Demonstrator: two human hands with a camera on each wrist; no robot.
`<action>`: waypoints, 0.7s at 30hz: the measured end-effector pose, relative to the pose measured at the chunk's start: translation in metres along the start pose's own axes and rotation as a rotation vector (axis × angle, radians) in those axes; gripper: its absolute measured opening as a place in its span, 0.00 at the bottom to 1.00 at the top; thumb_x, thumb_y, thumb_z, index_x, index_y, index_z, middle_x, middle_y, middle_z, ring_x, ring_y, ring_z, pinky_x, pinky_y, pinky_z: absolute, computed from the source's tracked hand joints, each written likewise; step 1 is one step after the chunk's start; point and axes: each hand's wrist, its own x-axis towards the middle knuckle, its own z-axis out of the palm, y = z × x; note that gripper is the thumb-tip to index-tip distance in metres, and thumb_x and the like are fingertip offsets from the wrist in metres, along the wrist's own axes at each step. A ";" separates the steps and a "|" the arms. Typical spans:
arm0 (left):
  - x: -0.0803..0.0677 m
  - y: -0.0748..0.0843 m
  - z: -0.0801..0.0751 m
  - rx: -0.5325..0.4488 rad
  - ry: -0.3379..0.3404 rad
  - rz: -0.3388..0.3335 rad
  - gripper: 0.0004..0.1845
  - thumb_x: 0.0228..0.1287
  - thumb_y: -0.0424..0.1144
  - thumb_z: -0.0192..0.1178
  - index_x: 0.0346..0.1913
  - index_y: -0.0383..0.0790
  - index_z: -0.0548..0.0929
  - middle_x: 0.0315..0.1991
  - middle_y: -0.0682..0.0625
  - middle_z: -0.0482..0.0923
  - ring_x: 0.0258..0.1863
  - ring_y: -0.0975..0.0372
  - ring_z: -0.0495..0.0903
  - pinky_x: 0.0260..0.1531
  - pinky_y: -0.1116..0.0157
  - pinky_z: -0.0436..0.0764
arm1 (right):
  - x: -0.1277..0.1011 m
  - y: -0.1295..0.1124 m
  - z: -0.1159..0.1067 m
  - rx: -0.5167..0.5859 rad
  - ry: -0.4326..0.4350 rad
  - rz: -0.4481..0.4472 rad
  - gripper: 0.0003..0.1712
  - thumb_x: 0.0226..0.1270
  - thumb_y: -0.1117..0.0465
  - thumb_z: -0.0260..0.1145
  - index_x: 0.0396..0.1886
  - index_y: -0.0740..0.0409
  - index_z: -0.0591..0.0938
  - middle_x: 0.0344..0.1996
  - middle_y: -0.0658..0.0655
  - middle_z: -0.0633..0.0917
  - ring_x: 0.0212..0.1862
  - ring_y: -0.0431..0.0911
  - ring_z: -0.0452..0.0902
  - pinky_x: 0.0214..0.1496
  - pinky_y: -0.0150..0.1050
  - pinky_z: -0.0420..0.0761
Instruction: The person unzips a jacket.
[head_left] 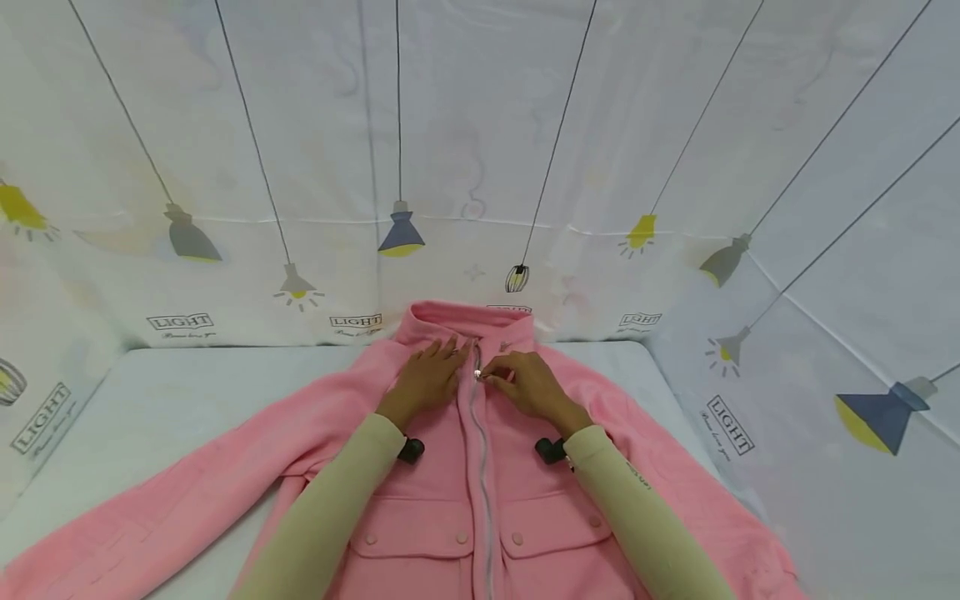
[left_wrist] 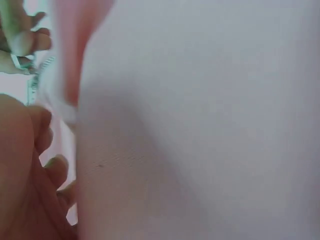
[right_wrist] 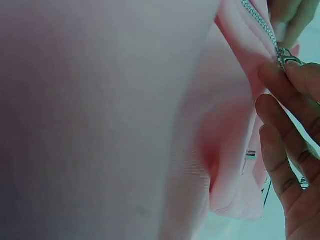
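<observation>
While the left hand (head_left: pixel 430 379) rests, fingers extended, on the pink jacket (head_left: pixel 431 479), the right hand (head_left: pixel 529 387) pinches the zipper pull (head_left: pixel 478 375).

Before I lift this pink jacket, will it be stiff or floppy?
The pink jacket will probably flop, since one long sleeve lies loosely creased. Its zipper likely bends along, as it already curves down the front.

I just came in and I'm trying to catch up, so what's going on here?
A person is handling the zipper of a pink jacket that lies front up on a white table. Their right grip pinches the metal zipper pull just below the collar, and their left grip rests on the jacket beside it. Below the pull, the zipper looks closed.
</observation>
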 end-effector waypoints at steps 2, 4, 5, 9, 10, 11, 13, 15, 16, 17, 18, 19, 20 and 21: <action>-0.006 0.003 -0.003 -0.025 0.010 0.023 0.33 0.87 0.50 0.45 0.87 0.52 0.54 0.86 0.41 0.55 0.85 0.41 0.56 0.77 0.38 0.65 | -0.001 0.002 0.001 -0.007 0.006 0.006 0.05 0.71 0.62 0.75 0.43 0.49 0.93 0.32 0.47 0.92 0.34 0.41 0.85 0.40 0.40 0.83; -0.012 0.009 -0.008 -0.028 0.007 0.032 0.34 0.86 0.53 0.47 0.87 0.51 0.56 0.85 0.40 0.57 0.84 0.41 0.57 0.76 0.38 0.66 | -0.002 0.004 0.001 -0.017 0.013 0.007 0.05 0.70 0.62 0.75 0.42 0.48 0.93 0.31 0.47 0.92 0.34 0.41 0.85 0.41 0.40 0.83; -0.014 0.011 -0.009 -0.024 0.008 0.034 0.35 0.85 0.54 0.48 0.87 0.51 0.56 0.85 0.40 0.58 0.84 0.41 0.58 0.76 0.38 0.66 | -0.002 0.004 0.002 -0.018 0.017 0.004 0.05 0.70 0.62 0.75 0.42 0.48 0.93 0.31 0.47 0.91 0.34 0.41 0.85 0.41 0.40 0.83; -0.019 0.011 -0.003 -0.005 -0.007 0.023 0.35 0.85 0.57 0.47 0.87 0.53 0.56 0.85 0.41 0.57 0.85 0.42 0.57 0.76 0.38 0.65 | -0.003 0.004 0.004 -0.024 0.028 -0.019 0.05 0.69 0.62 0.76 0.42 0.50 0.93 0.31 0.47 0.91 0.33 0.40 0.85 0.40 0.40 0.83; -0.019 0.011 -0.001 0.002 -0.006 0.017 0.34 0.85 0.57 0.47 0.87 0.53 0.56 0.85 0.41 0.57 0.85 0.42 0.57 0.76 0.38 0.65 | -0.004 0.003 0.004 -0.026 0.031 -0.025 0.05 0.69 0.62 0.76 0.42 0.50 0.93 0.31 0.47 0.91 0.33 0.40 0.85 0.40 0.40 0.83; -0.019 0.010 0.001 0.014 -0.004 0.012 0.34 0.86 0.57 0.46 0.87 0.54 0.56 0.85 0.42 0.57 0.85 0.42 0.56 0.76 0.38 0.64 | -0.004 0.002 0.005 -0.030 0.036 -0.030 0.05 0.69 0.61 0.76 0.42 0.50 0.93 0.30 0.47 0.91 0.33 0.40 0.85 0.40 0.41 0.83; -0.019 0.008 0.005 0.025 0.001 0.002 0.33 0.86 0.57 0.46 0.87 0.56 0.57 0.86 0.43 0.57 0.85 0.42 0.56 0.77 0.37 0.64 | -0.005 0.001 0.006 -0.047 0.041 -0.036 0.04 0.69 0.61 0.76 0.42 0.49 0.93 0.30 0.47 0.91 0.33 0.40 0.85 0.41 0.41 0.83; -0.017 0.006 0.009 0.041 0.008 -0.001 0.33 0.86 0.57 0.46 0.86 0.58 0.57 0.86 0.44 0.57 0.85 0.42 0.56 0.77 0.37 0.63 | -0.007 0.000 0.007 -0.068 0.034 -0.027 0.04 0.69 0.61 0.76 0.41 0.48 0.93 0.30 0.46 0.90 0.33 0.40 0.84 0.41 0.42 0.83; -0.016 0.005 0.012 0.040 0.007 -0.003 0.33 0.86 0.58 0.45 0.86 0.59 0.57 0.86 0.45 0.56 0.85 0.42 0.55 0.77 0.37 0.62 | -0.008 -0.001 0.008 -0.077 0.024 -0.018 0.04 0.69 0.61 0.76 0.41 0.47 0.93 0.30 0.45 0.90 0.34 0.40 0.84 0.42 0.43 0.82; -0.016 0.004 0.015 0.040 0.008 -0.004 0.33 0.86 0.58 0.45 0.86 0.59 0.57 0.86 0.45 0.56 0.85 0.42 0.54 0.77 0.37 0.62 | -0.009 -0.002 0.009 -0.090 0.013 -0.010 0.04 0.70 0.60 0.76 0.41 0.46 0.93 0.30 0.45 0.90 0.35 0.40 0.83 0.43 0.42 0.82; -0.015 0.002 0.018 0.036 0.007 -0.004 0.32 0.86 0.58 0.45 0.86 0.60 0.57 0.87 0.45 0.55 0.86 0.42 0.53 0.78 0.36 0.61 | -0.010 -0.002 0.010 -0.102 0.003 -0.007 0.04 0.70 0.60 0.76 0.41 0.46 0.93 0.30 0.44 0.90 0.36 0.41 0.83 0.43 0.42 0.82; -0.014 0.001 0.021 0.035 0.007 -0.003 0.32 0.85 0.58 0.45 0.86 0.60 0.57 0.87 0.45 0.54 0.86 0.42 0.52 0.78 0.36 0.60 | -0.011 -0.003 0.011 -0.111 -0.007 -0.001 0.04 0.70 0.60 0.76 0.42 0.46 0.93 0.31 0.44 0.90 0.36 0.41 0.83 0.43 0.42 0.82; -0.013 0.000 0.023 0.033 0.006 -0.002 0.32 0.85 0.59 0.44 0.86 0.61 0.57 0.87 0.45 0.53 0.86 0.42 0.51 0.78 0.36 0.60 | -0.012 -0.003 0.012 -0.121 -0.016 0.002 0.04 0.70 0.60 0.76 0.42 0.46 0.93 0.31 0.44 0.90 0.37 0.41 0.82 0.43 0.42 0.82; -0.013 -0.001 0.026 0.028 0.006 -0.002 0.32 0.85 0.59 0.44 0.86 0.61 0.57 0.87 0.45 0.53 0.86 0.42 0.50 0.78 0.36 0.59 | -0.013 -0.005 0.012 -0.126 -0.020 0.002 0.04 0.70 0.60 0.76 0.42 0.46 0.93 0.31 0.44 0.90 0.38 0.42 0.82 0.43 0.42 0.82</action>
